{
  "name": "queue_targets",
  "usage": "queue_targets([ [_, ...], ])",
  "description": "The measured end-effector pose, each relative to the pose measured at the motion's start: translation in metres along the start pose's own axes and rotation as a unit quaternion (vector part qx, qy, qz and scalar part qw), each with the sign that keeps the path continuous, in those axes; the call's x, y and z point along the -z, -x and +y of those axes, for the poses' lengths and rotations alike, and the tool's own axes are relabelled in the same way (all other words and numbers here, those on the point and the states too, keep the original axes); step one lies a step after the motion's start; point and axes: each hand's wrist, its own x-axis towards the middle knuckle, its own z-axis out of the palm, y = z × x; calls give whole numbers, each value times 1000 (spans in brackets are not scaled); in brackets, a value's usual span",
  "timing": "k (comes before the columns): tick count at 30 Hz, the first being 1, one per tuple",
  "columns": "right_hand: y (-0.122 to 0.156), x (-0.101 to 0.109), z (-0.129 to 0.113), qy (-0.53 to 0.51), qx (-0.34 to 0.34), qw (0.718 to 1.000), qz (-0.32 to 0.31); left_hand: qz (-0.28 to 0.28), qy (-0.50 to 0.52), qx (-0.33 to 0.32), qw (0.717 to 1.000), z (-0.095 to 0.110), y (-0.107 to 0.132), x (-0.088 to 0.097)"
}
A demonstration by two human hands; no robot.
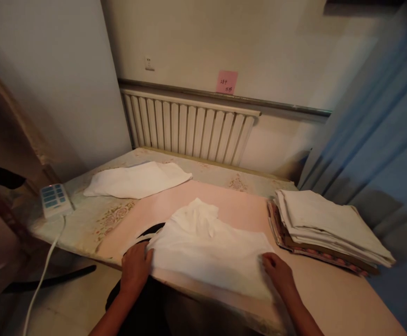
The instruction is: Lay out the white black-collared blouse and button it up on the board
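Note:
A white garment [206, 256], perhaps a shirt, is spread on the pink sheet near the table's front edge, its far part bunched up. My left hand [136, 263] is closed at its left edge, with the thumb against the cloth and the fingertips partly hidden. At the right edge, my right hand [277, 269] has its fingers curled in a pinch on the fabric. A black-and-white item [151, 231] shows just beyond my left hand, partly covered by the garment.
Another white cloth [138, 179] lies at the back left. On the right sits a stack of folded cloths [324, 219] beside a blue curtain [374, 154]. A power strip [54, 200] with a white cord rests at the left corner. Behind the table is a radiator [192, 128].

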Motion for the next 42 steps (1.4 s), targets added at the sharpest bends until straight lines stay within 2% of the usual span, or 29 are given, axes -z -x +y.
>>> queue_targets([
  [3,-24,-31,-39,-28,20,997,-69,-22,9,32,999,4,-4,0],
  [6,-49,-62,-78,-21,48,993,-107,-23,4,34,999,3,-6,-1],
  [12,-103,-110,-139,24,83,990,-114,-9,19,37,999,1,-5,-6],
  [17,-136,-145,-170,64,72,990,-99,-7,40,47,998,0,-6,-8],
  [22,-154,-172,-183,58,54,991,-106,-7,60,42,997,-1,-6,-9],
  [26,-154,-175,-185,24,70,990,-118,-2,66,29,997,-2,-6,-10],
  [30,-149,-159,-193,-18,118,987,-112,11,70,22,997,-2,-5,-9],
  [34,-151,-135,-210,-63,172,981,-58,26,74,29,997,0,-5,-6],
  [37,-158,-124,-223,-79,200,977,-15,51,72,29,996,-1,-4,-8],
  [40,-168,-126,-231,-75,215,974,12,68,75,6,995,-6,-8,-11],
  [42,-177,-132,-234,-66,222,973,21,64,77,-38,994,-9,-15,-11],
])
